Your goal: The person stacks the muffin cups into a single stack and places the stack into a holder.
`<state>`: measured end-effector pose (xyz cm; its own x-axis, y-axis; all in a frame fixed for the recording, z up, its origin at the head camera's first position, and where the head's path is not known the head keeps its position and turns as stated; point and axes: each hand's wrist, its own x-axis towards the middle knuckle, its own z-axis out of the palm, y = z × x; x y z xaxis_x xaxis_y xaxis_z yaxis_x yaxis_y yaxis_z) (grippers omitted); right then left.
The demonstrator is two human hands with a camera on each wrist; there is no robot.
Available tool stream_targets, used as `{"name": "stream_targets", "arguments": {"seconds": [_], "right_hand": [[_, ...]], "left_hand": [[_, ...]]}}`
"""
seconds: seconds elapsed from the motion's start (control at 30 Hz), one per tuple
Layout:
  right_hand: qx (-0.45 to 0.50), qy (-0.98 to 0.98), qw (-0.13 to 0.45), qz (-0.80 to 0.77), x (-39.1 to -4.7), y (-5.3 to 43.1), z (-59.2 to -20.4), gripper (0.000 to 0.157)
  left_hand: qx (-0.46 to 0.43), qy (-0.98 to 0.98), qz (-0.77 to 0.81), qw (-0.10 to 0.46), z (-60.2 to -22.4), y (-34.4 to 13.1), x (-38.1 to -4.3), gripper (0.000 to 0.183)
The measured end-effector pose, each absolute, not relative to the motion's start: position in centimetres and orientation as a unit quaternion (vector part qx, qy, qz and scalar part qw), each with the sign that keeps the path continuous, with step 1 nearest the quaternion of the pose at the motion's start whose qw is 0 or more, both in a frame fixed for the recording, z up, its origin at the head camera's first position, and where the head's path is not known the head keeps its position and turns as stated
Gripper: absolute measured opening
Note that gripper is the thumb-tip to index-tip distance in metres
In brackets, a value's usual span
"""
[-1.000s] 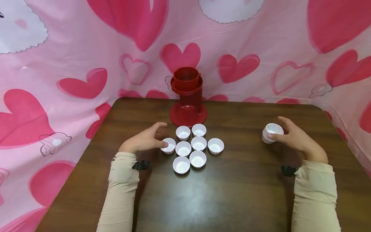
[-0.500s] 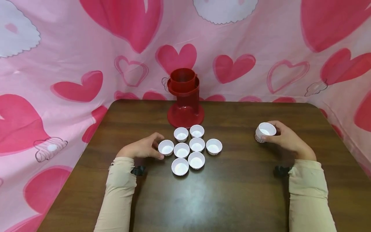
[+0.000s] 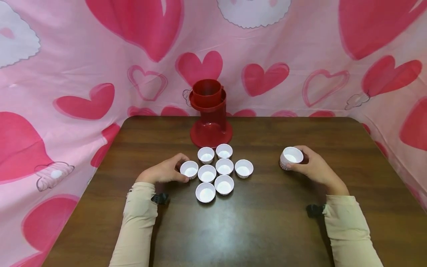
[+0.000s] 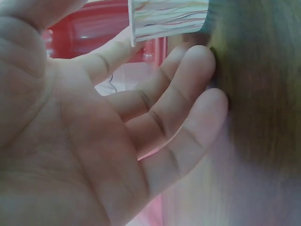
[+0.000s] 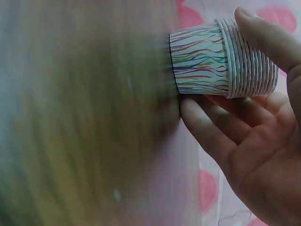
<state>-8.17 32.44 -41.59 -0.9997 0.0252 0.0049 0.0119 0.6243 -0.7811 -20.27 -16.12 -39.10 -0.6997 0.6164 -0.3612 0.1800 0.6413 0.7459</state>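
Observation:
In the head view my left hand (image 3: 162,170) holds the leftmost white paper cup (image 3: 189,170), thumb in front and fingers behind it. In the left wrist view that cup (image 4: 170,18) shows wavy coloured stripes; its upper part and the thumb's tip are out of frame. My right hand (image 3: 317,170) grips a stack of nested paper cups (image 3: 291,155) at the right of the table. In the right wrist view the stacked rims (image 5: 251,61) lie between the thumb and the curled fingers. The bottom of the stack is at or very near the tabletop.
Several single paper cups (image 3: 224,167) stand upright in a cluster beside the left hand's cup. Behind them a red plastic stand with a cup-shaped top (image 3: 211,115) is near the back edge of the brown table (image 3: 253,230). A pink heart-patterned cloth (image 3: 267,44) hangs behind.
My left hand has gone from thumb above the leftmost cup to fingers and thumb around it. My right hand has moved left and slightly nearer with the stack. The head view has shifted a little.

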Motion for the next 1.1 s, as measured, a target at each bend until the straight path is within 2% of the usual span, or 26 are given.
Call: {"name": "stream_targets", "arguments": {"seconds": [0.07, 0.33, 0.7, 1.1], "right_hand": [[-0.014, -0.901, 0.018, 0.433, -8.2, 31.9, -41.6, 0.061], [-0.085, -0.9, 0.068, 0.422, -9.1, 29.9, -42.1, 0.078], [-0.091, -0.894, 0.07, 0.433, -9.1, 30.0, -42.1, 0.076], [-0.102, -0.893, 0.063, 0.434, -9.2, 30.2, -42.1, 0.072]], "left_hand": [[0.231, 0.858, 0.351, 0.296, -39.2, -15.9, -20.4, 0.055], [0.224, 0.868, 0.356, 0.262, -39.4, -16.1, -20.4, 0.053], [0.204, 0.893, 0.34, 0.214, -39.2, -16.3, -20.7, 0.059], [0.216, 0.88, 0.396, 0.146, -38.9, -16.7, -21.4, 0.069]]}}
